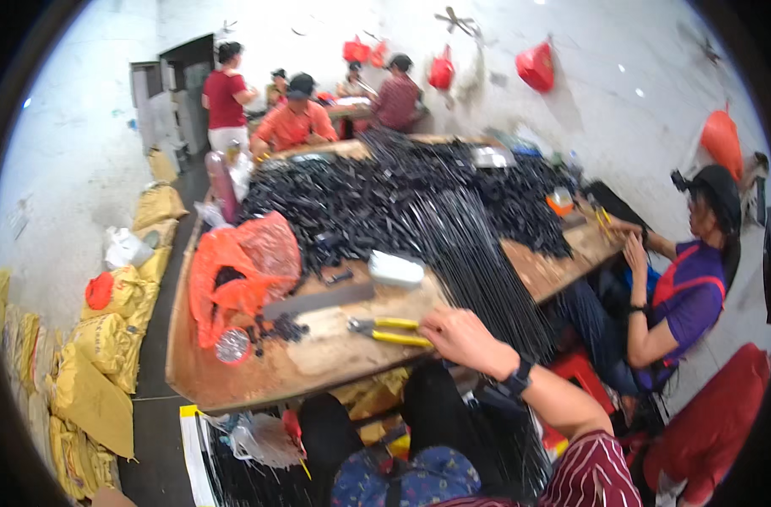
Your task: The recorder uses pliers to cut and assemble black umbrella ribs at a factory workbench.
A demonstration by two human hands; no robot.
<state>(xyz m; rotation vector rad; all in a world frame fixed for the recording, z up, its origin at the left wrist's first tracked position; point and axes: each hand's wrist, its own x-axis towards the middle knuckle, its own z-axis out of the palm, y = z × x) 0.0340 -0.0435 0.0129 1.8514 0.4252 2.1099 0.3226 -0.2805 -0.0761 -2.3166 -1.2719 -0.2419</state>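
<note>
My right hand (465, 340) is at the near edge of the wooden table, its fingers closed at the handle ends of yellow-handled pliers (395, 323). The pliers lie with their metal jaws pointing left and the two handles apart. A flat grey metal strip (318, 300) lies just beyond the jaws, near a white block-shaped item (395, 269). To the left are small black pieces (282, 331) and a round container of small shiny bits (232, 346). A bundle of long thin black rods (478, 253) runs right of my hand. My left hand is out of the picture.
A large heap of black parts (343, 190) covers the far table (225, 384). An orange plastic bag (212, 279) sits at its left. Yellow sacks (106, 342) line the left wall. A co-worker in purple (694, 291) sits at the right; several others work farther back.
</note>
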